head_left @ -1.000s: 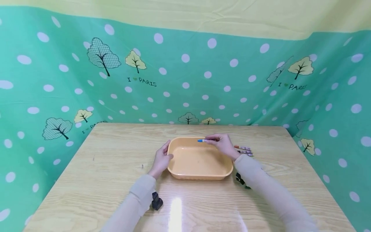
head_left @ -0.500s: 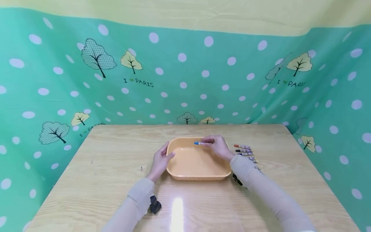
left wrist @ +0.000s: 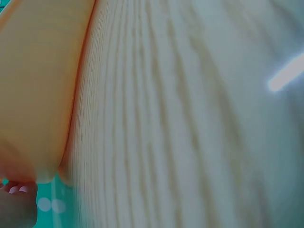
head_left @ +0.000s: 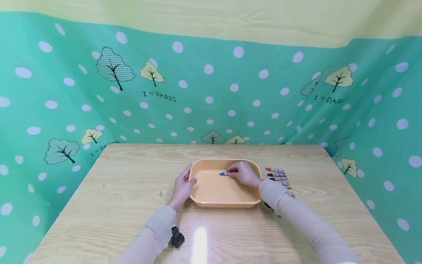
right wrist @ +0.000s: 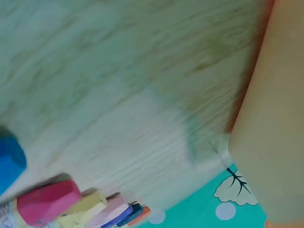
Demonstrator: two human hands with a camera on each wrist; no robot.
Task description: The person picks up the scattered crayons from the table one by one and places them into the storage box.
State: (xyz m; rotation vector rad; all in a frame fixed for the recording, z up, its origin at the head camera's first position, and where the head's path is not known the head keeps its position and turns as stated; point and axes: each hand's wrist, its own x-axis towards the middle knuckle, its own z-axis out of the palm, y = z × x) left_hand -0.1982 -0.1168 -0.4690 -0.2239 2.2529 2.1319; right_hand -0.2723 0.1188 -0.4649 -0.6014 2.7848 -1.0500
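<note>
A peach-orange plastic tray (head_left: 217,192) sits on the wooden table. My left hand (head_left: 182,187) grips its left rim, with the thumb over the inner side and the fingers outside. Inside the tray, low over its floor, my right hand (head_left: 244,173) pinches a blue crayon (head_left: 222,173) near its wrapped end, the blue tip pointing left. Whether that crayon touches the floor I cannot tell. The left wrist view has the tray's outer wall (left wrist: 42,85) and some fingertips (left wrist: 19,189). In the right wrist view the right hand is hidden behind the tray's wall (right wrist: 270,123).
Several wrapped crayons (head_left: 277,175) lie in a row right of the tray, partly behind the right sleeve (head_left: 296,216). In the right wrist view, a magenta crayon (right wrist: 47,202) and another blue crayon (right wrist: 10,161) are nearest. A green patterned cloth (head_left: 211,110) hangs behind the table (head_left: 132,172).
My right hand has come down into the tray with the blue crayon, shifting slightly left. More crayons on the right are uncovered. The left hand keeps its hold on the rim.
</note>
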